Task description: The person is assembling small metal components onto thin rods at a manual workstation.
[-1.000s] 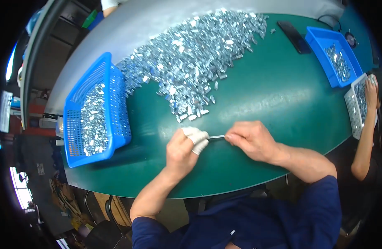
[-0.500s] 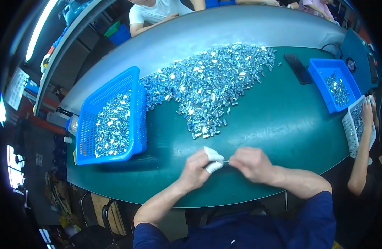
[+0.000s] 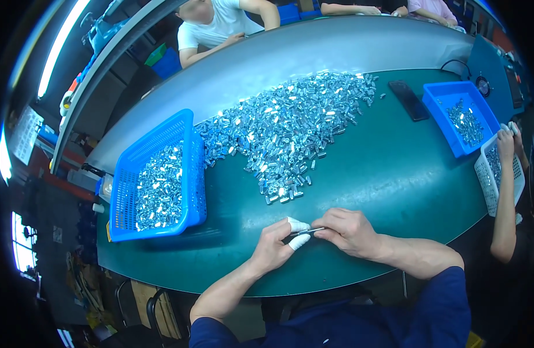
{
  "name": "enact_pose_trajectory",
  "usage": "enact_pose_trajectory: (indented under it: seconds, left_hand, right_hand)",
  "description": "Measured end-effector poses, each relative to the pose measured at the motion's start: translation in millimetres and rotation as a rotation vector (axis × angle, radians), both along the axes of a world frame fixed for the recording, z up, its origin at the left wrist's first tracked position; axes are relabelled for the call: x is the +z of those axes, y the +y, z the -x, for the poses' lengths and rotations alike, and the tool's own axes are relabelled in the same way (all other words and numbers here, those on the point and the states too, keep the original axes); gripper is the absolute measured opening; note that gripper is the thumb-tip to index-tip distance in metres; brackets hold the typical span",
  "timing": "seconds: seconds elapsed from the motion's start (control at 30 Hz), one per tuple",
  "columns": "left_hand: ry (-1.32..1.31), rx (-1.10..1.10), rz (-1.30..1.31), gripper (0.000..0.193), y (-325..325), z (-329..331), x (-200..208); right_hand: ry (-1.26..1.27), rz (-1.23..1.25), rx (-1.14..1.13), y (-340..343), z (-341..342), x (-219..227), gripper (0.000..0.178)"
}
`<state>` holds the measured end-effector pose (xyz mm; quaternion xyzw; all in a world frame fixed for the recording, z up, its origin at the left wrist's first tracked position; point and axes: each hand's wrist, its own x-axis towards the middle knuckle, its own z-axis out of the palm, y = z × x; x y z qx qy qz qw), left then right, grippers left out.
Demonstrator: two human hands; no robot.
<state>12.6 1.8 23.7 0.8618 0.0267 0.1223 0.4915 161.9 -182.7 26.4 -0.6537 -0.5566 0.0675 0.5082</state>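
Observation:
My left hand [image 3: 273, 242], with white covers on the thumb and a fingertip, pinches a small silvery metal piece [image 3: 302, 232]. My right hand [image 3: 352, 233] closes its thumb and fingers on a thin metal rod [image 3: 318, 229] that meets the piece; whether it sits inside it is too small to tell. Both hands hang just above the green tabletop near its front edge. Beyond them spreads a large pile of short shiny metal sleeves [image 3: 290, 133], its narrow end pointing toward my hands.
At left stands a blue perforated basket [image 3: 198, 191] full of similar metal pieces. A dark phone [image 3: 408, 100] lies at right, beside a blue tray [image 3: 439, 130] holding some pieces. A co-worker's hands [image 3: 507, 142] are over a white basket [image 3: 488, 184]. Other people sit beyond the grey barrier [image 3: 365, 43].
My fingers have parted slightly, so the metal piece and rod show more clearly between the hands. The view has shifted a little. The co-worker's hands at right have moved slightly.

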Motion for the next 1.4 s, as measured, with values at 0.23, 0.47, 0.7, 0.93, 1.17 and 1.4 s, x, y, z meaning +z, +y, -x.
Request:
enact_pose_trajectory:
  seconds: [0.23,0.47,0.7,0.93,1.17,1.4]
  left_hand:
    - [-0.012,0.023,-0.013,0.018,-5.4,-2.8,-0.6]
    - [-0.147,0.002,-0.124,0.02,-5.4,-2.0,-4.1]
    - [-0.038,0.07,-0.051,0.018,-4.1,1.0,-2.6]
    - [0.021,0.059,0.022,0.021,-2.1,3.8,-3.5]
    - [0.05,0.048,0.11,0.023,0.7,4.7,-4.5]
    - [0.027,0.047,0.026,0.02,-2.2,1.4,-1.2]
  right_hand:
    - [-0.003,-0.012,0.001,-2.8,-2.2,-6.9,0.01]
    - [0.094,0.16,-0.021,-4.5,3.1,-12.8,0.022]
    - [0.216,0.136,-0.052,0.0,6.1,-7.6,0.012]
    - [0.106,0.112,-0.016,-3.5,3.4,-0.6,0.01]
    - [0.073,0.062,-0.018,-3.4,0.9,-0.6,0.009]
    - [-0.035,0.048,-0.011,-3.2,-4.4,-5.8,0.01]
